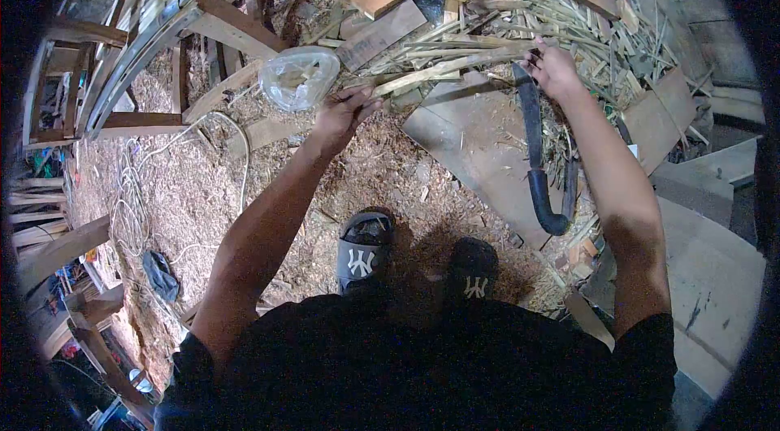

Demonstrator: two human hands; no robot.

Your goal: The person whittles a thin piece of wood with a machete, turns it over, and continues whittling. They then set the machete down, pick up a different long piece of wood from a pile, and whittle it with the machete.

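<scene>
A long, thin, pale wooden strip (443,69) spans the gap between my two hands, bowed slightly upward. My left hand (349,112) is closed at its left end, with the fingers curled. At the far right end, my right hand (554,72) pinches the strip between thumb and fingers. Just below the right hand lies a machete (531,118), its dark blade pointing up toward my fingers and its black hooked handle nearer my body. A clear plastic bag (299,77) with something inside sits beyond the left hand.
Cut strips and offcuts (593,33) pile up at the top right. A flat board (463,134) lies under the machete. Wooden frames (175,33) stand at the left, near a coiled pale cord (130,207). Wood shavings (309,248) cover the floor around my sandals (366,256).
</scene>
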